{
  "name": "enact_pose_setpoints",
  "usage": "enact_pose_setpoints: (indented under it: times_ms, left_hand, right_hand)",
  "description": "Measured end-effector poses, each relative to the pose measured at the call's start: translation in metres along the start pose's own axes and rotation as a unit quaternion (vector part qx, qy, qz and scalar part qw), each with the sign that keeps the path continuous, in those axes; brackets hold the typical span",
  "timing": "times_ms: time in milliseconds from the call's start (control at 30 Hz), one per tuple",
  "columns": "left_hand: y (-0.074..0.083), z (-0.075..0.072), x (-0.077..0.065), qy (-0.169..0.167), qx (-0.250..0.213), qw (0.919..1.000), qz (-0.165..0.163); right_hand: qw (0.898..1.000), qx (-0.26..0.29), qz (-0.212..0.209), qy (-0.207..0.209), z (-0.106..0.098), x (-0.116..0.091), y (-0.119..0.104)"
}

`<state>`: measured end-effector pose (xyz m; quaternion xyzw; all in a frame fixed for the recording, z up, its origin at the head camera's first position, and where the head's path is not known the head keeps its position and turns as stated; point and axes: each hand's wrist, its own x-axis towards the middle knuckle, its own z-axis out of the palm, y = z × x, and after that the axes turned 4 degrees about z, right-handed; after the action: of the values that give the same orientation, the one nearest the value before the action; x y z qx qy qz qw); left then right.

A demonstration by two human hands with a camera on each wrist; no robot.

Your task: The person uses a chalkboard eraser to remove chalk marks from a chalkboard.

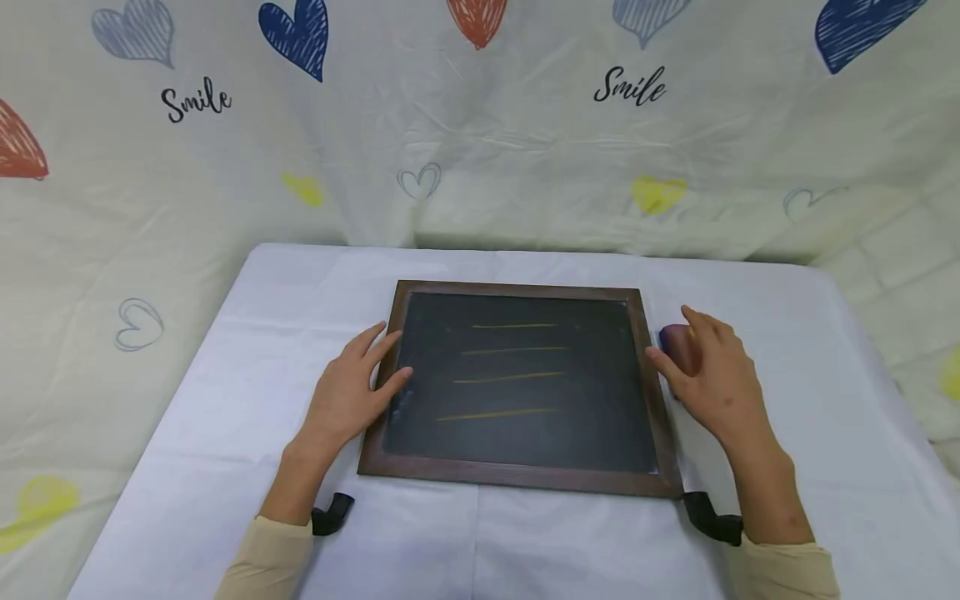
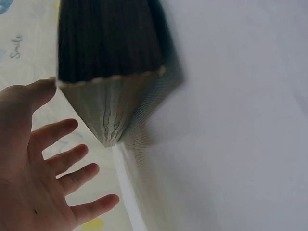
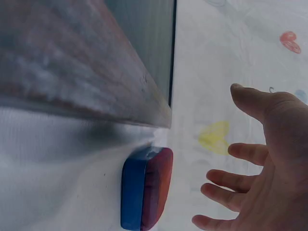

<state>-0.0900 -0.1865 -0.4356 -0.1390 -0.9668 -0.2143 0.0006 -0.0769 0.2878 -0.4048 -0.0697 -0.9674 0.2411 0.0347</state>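
A chalkboard with a brown wooden frame lies on the table, several thin yellow lines drawn across its dark surface. My left hand is at the frame's left side with fingers spread and thumb reaching over the edge; contact is unclear. Past the right side of the frame lies a board eraser, blue on one side and purple-red on the other. My right hand hovers by it with fingers spread. In the right wrist view, a gap shows between the fingers and the eraser.
A white cloth covers the table. Behind it hangs a pale curtain printed with hearts and the word "Smile". A black wrist device sits at the left wrist, and another at the right.
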Motion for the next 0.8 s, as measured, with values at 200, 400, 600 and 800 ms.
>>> enact_pose_setpoints:
  times_ms: [200,400,600,800]
  left_hand:
    - [-0.001,-0.001,-0.001,-0.018,-0.017,0.9996,-0.012]
    - [-0.003,0.001,-0.001,-0.024,-0.032,0.999,-0.021]
    - [-0.007,0.004,0.0,-0.021,-0.036,0.9989,-0.019]
    - [-0.009,0.006,0.0,-0.017,-0.041,0.9989,-0.015]
  right_hand:
    - [1.0,0.009,0.028,-0.006,-0.002,0.001,0.007]
    - [0.999,0.0,0.043,-0.003,-0.004,0.001,0.014]
    - [0.999,-0.006,0.048,-0.008,-0.004,-0.001,0.021]
    - [0.997,-0.001,0.065,-0.041,-0.003,-0.004,0.028]
